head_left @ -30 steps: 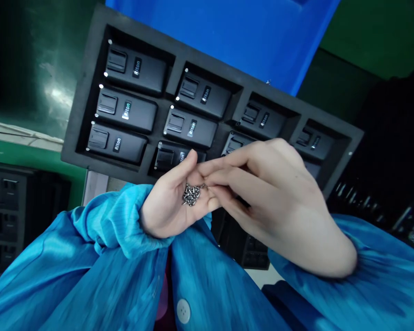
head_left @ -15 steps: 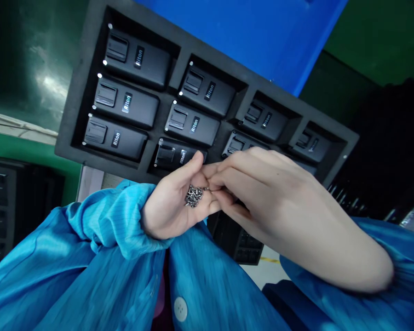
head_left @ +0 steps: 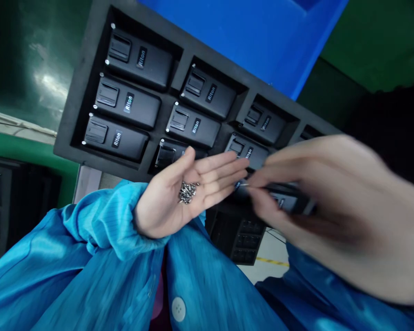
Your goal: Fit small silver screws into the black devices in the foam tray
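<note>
My left hand [head_left: 165,207] lies palm up with its fingers stretched out, and a small heap of silver screws [head_left: 185,192] rests in the palm. My right hand [head_left: 331,202], smeared by motion, sits just right of the left fingertips. Its thumb and forefinger are pinched on what looks like a single screw [head_left: 244,185]. Behind both hands a black foam tray [head_left: 76,105] holds several black plastic housings [head_left: 127,103] with small labels, each in its own pocket. Both arms wear blue sleeves.
A blue bin [head_left: 262,37] stands behind the tray on a green surface [head_left: 27,69]. Another black tray [head_left: 0,207] sits at the lower left, and a further black tray [head_left: 238,234] shows below my hands.
My right hand has pulled away to the right from the left palm with its fingertips pinched. My left fingers have straightened out flat.
</note>
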`<state>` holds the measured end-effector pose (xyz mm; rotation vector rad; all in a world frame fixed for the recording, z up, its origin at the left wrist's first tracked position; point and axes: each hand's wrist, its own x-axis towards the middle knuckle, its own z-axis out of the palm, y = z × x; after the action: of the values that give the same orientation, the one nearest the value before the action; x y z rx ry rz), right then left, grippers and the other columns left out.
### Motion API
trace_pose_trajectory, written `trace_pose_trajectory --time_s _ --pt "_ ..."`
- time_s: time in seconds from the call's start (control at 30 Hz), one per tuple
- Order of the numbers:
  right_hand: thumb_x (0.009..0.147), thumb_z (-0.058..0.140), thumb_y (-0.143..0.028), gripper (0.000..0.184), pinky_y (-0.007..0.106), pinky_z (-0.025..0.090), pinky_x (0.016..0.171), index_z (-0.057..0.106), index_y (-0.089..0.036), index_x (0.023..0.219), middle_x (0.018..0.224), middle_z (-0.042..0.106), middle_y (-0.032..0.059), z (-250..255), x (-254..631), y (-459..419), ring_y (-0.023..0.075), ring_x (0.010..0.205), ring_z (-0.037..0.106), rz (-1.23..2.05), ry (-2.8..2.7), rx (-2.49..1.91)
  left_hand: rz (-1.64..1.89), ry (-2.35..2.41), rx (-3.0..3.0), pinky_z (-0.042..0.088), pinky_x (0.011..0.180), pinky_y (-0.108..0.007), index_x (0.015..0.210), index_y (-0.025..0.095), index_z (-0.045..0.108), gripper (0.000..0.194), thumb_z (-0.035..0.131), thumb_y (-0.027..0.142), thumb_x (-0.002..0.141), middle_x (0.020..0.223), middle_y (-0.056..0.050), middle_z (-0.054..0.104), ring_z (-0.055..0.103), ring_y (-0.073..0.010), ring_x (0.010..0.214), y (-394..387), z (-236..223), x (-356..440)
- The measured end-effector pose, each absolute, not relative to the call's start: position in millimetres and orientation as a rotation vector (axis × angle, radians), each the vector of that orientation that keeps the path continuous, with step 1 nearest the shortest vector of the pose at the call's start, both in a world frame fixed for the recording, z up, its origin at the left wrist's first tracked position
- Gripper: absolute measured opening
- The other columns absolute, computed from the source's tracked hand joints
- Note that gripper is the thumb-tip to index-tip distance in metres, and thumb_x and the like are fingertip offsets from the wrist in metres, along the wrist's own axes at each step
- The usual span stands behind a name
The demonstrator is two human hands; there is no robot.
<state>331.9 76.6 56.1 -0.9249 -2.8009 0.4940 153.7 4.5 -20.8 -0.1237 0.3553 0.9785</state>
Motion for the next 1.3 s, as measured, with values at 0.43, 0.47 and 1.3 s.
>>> trace_pose_trajectory --time_s 0.43,0.47,1.3 --pt "0.097 0.054 -0.014 0.014 0.037 0.041 0.067 0.063 -0.017 0.087 0.087 0.067 0.0078 -8 345 95 0.0223 0.078 0.055 0.164 -2.95 -0.877 1.163 0.496 -0.11 0.04 0.12 -0.028 0.164 0.017 0.029 0.069 0.02 0.056 0.108 0.147 -0.005 0.062 0.046 -0.0183 0.149 11 -12 124" --pt "0.098 0.054 -0.015 0.015 0.036 0.04 0.067 0.063 -0.017 0.087 0.087 0.066 0.0076 -7 344 95 0.022 0.078 0.055 0.139 -2.975 -0.869 1.158 0.503 -0.112 0.04 0.121 -0.029 0.164 0.019 0.03 0.068 0.019 0.056 0.108 0.148 -0.005 0.062 0.045 -0.0185 0.15 11 -12 125" --pt "0.093 0.067 -0.015 0.01 0.041 0.046 0.072 0.067 -0.022 0.1 0.095 0.072 0.0065 34 321 56 0.0243 0.086 0.065 0.39 -2.726 -0.812 1.032 0.372 -0.13 0.044 0.116 -0.028 0.128 0.014 0.07 0.059 0.027 0.05 0.108 0.148 -0.008 0.062 0.052 -0.02 0.145 2 -22 150"
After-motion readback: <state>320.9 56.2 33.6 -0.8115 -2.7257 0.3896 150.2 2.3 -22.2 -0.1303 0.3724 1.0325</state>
